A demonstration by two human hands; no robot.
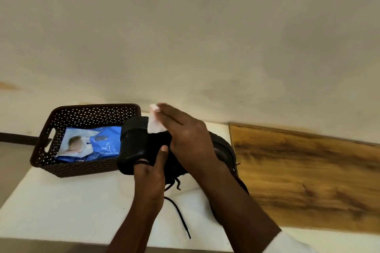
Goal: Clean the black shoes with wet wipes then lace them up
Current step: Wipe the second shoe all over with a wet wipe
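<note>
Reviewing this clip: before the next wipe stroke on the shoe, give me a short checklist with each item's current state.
1. Shoe held steady: ok, left hand grips it from below, thumb on the upper.
2. Wipe in hand: ok, right hand presses it on the shoe's top.
3. Wipe clean enough to continue: cannot tell, only a white corner shows.
4. Spare wipes within reach: ok, blue pack lies in the basket beside the shoe.
5. Lace clear of the wiped area: ok, it trails loose on the table.
6. Second shoe cleaned: cannot tell, it sits mostly hidden behind the right hand.
</note>
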